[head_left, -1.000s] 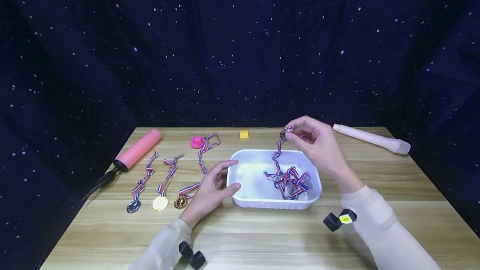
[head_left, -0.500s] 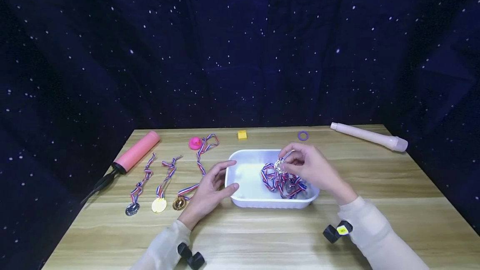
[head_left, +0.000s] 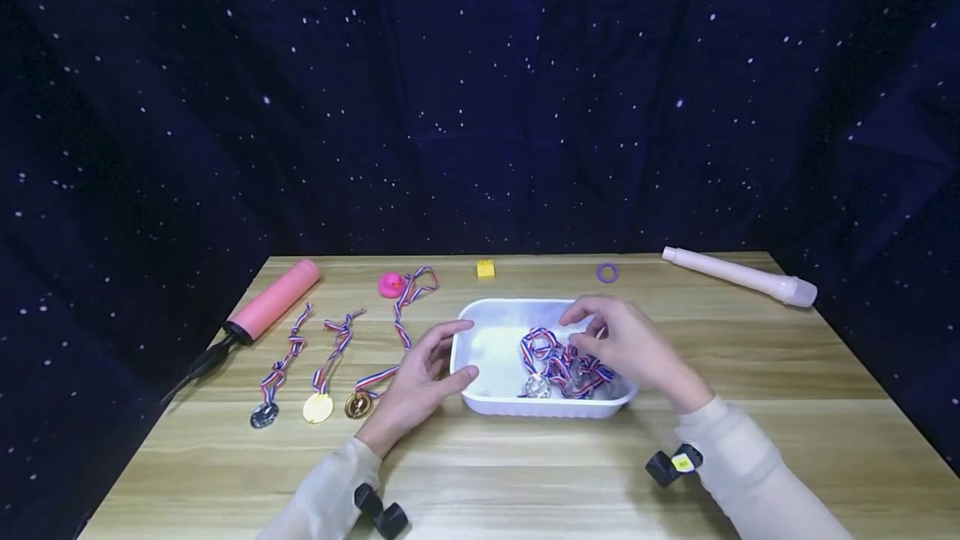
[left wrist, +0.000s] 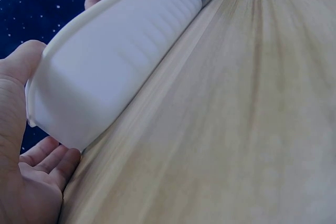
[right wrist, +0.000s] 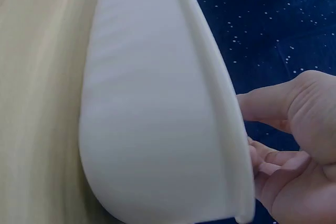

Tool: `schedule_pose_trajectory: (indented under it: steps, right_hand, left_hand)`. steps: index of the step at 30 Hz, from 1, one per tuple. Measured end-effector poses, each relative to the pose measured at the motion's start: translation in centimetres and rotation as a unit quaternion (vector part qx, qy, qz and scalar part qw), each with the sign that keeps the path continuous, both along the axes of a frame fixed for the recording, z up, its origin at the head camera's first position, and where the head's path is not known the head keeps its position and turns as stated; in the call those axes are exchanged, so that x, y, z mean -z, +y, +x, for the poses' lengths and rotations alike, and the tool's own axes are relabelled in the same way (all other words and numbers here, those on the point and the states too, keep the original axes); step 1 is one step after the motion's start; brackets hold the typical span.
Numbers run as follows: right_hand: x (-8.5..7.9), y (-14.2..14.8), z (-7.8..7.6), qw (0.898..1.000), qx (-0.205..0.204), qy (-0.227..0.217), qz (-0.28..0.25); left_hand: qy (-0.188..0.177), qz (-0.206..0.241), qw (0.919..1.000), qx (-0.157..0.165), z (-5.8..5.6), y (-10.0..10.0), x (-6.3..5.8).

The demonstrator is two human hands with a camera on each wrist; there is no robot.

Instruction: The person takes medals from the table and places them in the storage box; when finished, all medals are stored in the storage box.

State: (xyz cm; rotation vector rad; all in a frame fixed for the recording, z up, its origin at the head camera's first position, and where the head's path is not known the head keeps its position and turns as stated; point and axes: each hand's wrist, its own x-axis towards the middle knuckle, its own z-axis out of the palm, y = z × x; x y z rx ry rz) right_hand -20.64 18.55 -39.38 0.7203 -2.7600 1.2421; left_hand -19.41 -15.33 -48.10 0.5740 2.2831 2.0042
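A white plastic box stands on the table in front of me. My left hand holds its left end, the thumb at the rim and the other fingers against the end wall. Inside, towards the right, lies a tangle of red, white and blue medal ribbons with several medals, some in clear wrapping. One silver medal rests at the near side of the heap. My right hand hovers over the heap, thumb and forefinger apart with nothing between them. In the right wrist view the box wall hides the medals.
Left of the box, a dark silver medal, a gold medal and a bronze medal lie in a row. Farther off are a pink pump, pink duck, yellow block, purple ring and pale tube.
My right hand has lowered a silver medal from above the box's far rim into the box and let it go. The purple ring has come into sight. My left hand has stayed put.
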Motion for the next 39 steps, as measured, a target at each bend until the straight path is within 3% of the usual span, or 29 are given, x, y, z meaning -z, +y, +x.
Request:
schedule_pose_trajectory:
  steps: [7, 11, 14, 21, 27, 33, 39]
  right_hand:
    - [-1.0, 1.0, 0.0, 0.996, 0.056, 0.068, -0.03]
    - [-0.8, 2.1, 0.4, 0.989, 0.077, 0.111, -0.065]
    - [-0.3, 3.1, 1.0, 0.985, 0.084, 0.12, -0.089]
    - [2.4, 5.4, 2.9, 0.984, 0.095, 0.053, -0.138]
    - [5.4, 6.7, 4.2, 0.974, 0.054, -0.012, -0.22]
    - [7.6, 6.8, 4.7, 0.96, -0.018, -0.023, -0.278]
    - [8.8, 6.6, 5.1, 0.966, -0.031, -0.022, -0.257]
  left_hand:
    - [0.0, 0.002, 1.0, 0.001, -0.1, 0.0, 0.2]
    - [-0.002, 0.0, 1.0, -0.001, -0.1, 0.1, 0.1]
    - [-0.001, -0.002, 1.0, -0.002, 0.0, 0.1, 0.1]
    - [-0.002, -0.006, 1.0, -0.003, 0.0, 0.1, 0.0]
    - [-0.002, -0.007, 1.0, -0.002, 0.1, 0.0, 0.0]
    - [-0.006, -0.005, 1.0, -0.004, 0.1, -0.1, -0.1]
    - [-0.006, -0.001, 1.0, 0.001, 0.1, 0.0, -0.1]
